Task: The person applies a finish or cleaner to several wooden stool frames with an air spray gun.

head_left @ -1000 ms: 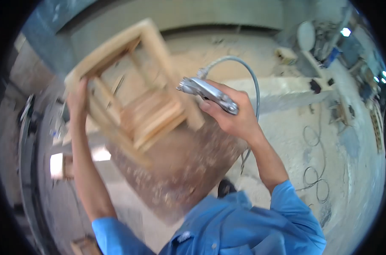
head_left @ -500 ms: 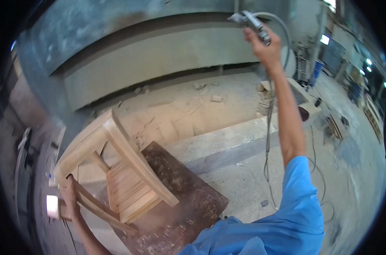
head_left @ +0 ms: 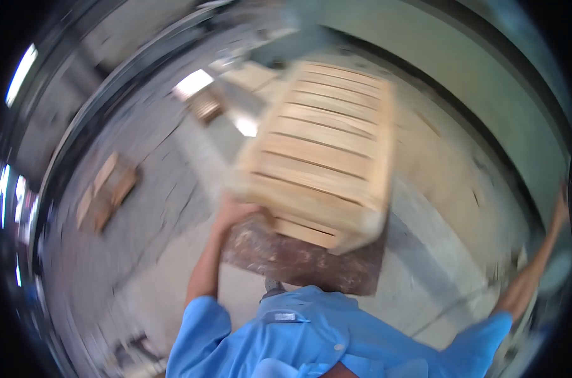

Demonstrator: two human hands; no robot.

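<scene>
A pale wooden stool (head_left: 323, 151) with a slatted top fills the middle of the blurred view, its top facing me and tilted. My left hand (head_left: 232, 211) grips the stool's near left corner. The stool hangs just above a stained brown board (head_left: 298, 261) that lies on the concrete floor. My right arm stretches out to the far right, and my right hand (head_left: 558, 211) shows only as a blur at the picture's edge. What that hand holds is out of sight. Blue shirt sleeves cover both upper arms.
Loose wooden blocks (head_left: 106, 189) lie on the floor at the left. A smaller wooden piece (head_left: 204, 106) sits farther back, beside a bright patch. A pale concrete wall (head_left: 487, 94) curves along the right, with a dark gap at its foot.
The view has swung left and down. The stool has turned from its legs and underside to its slatted top facing me, left hand still on it. My right arm has dropped from overhead to the far right.
</scene>
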